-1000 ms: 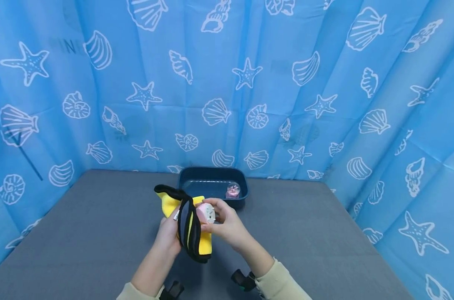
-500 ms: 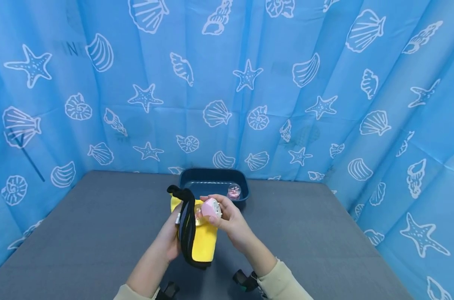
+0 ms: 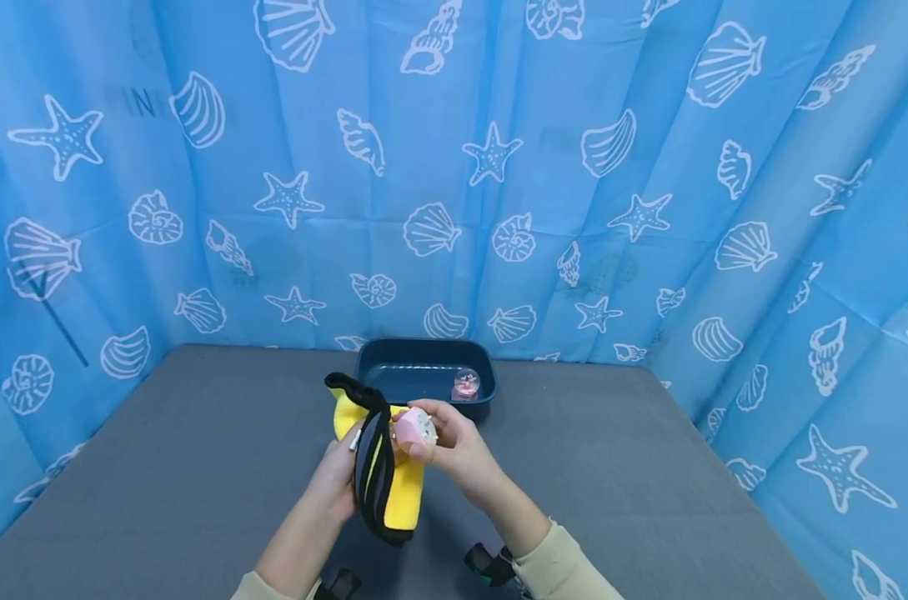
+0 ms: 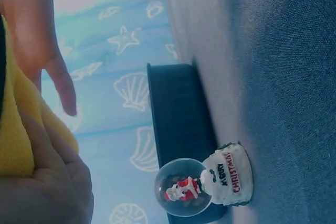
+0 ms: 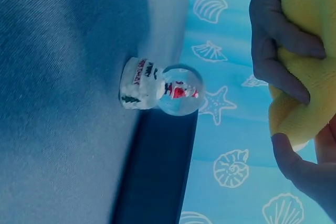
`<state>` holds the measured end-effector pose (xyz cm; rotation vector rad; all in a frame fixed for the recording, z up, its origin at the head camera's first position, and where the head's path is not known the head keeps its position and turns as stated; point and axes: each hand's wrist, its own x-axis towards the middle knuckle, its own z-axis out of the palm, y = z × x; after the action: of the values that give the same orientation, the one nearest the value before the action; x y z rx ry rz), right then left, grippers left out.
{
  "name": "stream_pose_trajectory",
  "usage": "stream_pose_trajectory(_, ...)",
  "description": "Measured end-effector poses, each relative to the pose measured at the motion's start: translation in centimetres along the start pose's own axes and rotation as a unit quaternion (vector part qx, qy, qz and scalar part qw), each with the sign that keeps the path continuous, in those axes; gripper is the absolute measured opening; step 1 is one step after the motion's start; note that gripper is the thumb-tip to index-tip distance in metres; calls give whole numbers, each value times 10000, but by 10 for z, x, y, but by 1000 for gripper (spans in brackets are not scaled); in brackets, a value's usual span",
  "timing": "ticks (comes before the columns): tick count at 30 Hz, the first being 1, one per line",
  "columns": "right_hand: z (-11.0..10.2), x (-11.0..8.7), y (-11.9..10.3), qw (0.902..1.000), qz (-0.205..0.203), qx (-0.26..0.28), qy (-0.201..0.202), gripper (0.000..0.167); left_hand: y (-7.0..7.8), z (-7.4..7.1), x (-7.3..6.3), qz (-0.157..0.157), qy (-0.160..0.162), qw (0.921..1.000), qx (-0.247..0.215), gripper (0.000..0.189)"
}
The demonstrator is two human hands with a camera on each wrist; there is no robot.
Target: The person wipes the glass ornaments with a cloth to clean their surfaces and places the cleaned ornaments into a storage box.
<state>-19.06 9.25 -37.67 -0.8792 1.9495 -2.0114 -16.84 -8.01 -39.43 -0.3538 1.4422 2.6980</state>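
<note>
My left hand (image 3: 337,479) grips a folded yellow and black cloth (image 3: 403,500), held in the air over the table. The right hand (image 3: 459,446) pinches a snow globe (image 3: 414,427) by its pink base, whose white underside faces right. Its clear dome is tucked against the cloth's yellow side and mostly hidden. A second snow globe (image 4: 230,177), with a Santa figure and "Merry Christmas" on its white base, stands on the table in both wrist views; in the head view the hands and cloth cover it.
At the back of the grey table (image 3: 611,467) stands a dark blue bin (image 3: 393,375). Inside its right end sits a small pink snow globe (image 3: 465,385). A blue curtain (image 3: 438,167) with seashell prints hangs behind the table and along the sides.
The held snow globe swings out to the right, showing its dome, then turns back against the cloth. Both hands shift slightly with it, and the cloth's folds change.
</note>
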Motion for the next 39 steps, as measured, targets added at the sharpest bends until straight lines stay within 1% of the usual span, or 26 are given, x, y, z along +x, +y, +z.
stream_pose_trajectory(2,1,0,-1,9998,89,54,168,64,0,0,0,60,88,9999,96,28)
stream_pose_trajectory(4,2,0,-3,9989,197,226,362,67,1,0,0,122,153,9995,238,30)
stream_pose_trajectory(7,2,-1,-5,9963,158,573,625,68,4,-2,1,144,269,9992,276,36)
stream_pose_trajectory(10,1,-2,-7,9926,145,943,754,63,9,-5,1,129,323,9994,7,44)
stream_pose_trajectory(11,0,-2,-8,9917,181,1012,767,62,11,-6,0,131,307,9993,-187,43)
stream_pose_trajectory(13,0,-1,-10,9902,402,1092,776,62,14,-8,-1,158,196,9983,-517,36)
stream_pose_trajectory(15,0,-1,-11,9873,777,1099,839,65,16,-10,-1,220,-50,9960,-864,25)
stream_pose_trajectory(17,1,0,-11,9843,1151,1025,858,66,18,-10,-2,275,-235,9926,-1160,19)
stream_pose_trajectory(19,0,0,-11,9792,1500,1042,879,62,18,-11,-2,361,-287,9906,-1288,16)
stream_pose_trajectory(21,0,1,-10,9743,1746,1139,857,52,19,-10,-1,453,-175,9908,-1266,16)
stream_pose_trajectory(23,-1,1,-10,9707,1845,1306,811,42,18,-10,0,546,9,9919,-1147,22)
stream_pose_trajectory(25,-2,1,-10,9695,1879,1377,759,37,17,-10,0,635,152,9933,-952,27)
stream_pose_trajectory(28,-3,0,-10,9709,1815,1405,676,40,16,-10,0,779,197,9948,-618,28)
stream_pose_trajectory(30,-2,0,-10,9720,1780,1382,665,44,14,-9,-1,949,138,9949,-300,29)
stream_pose_trajectory(32,-1,1,-10,9726,1744,1365,712,48,12,-7,-1,1144,53,9934,89,31)
stream_pose_trajectory(34,1,1,-10,9718,1754,1345,827,51,9,-5,-1,1385,-97,9891,497,34)
stream_pose_trajectory(36,3,2,-10,9715,1747,1312,913,54,6,-2,0,1599,-260,9820,975,37)
stream_pose_trajectory(38,5,3,-10,9718,1720,1294,958,55,3,0,1,1809,-471,9721,1416,37)
stream_pose_trajectory(39,6,3,-10,9718,1712,1294,979,56,2,0,1,1933,-594,9656,1636,38)
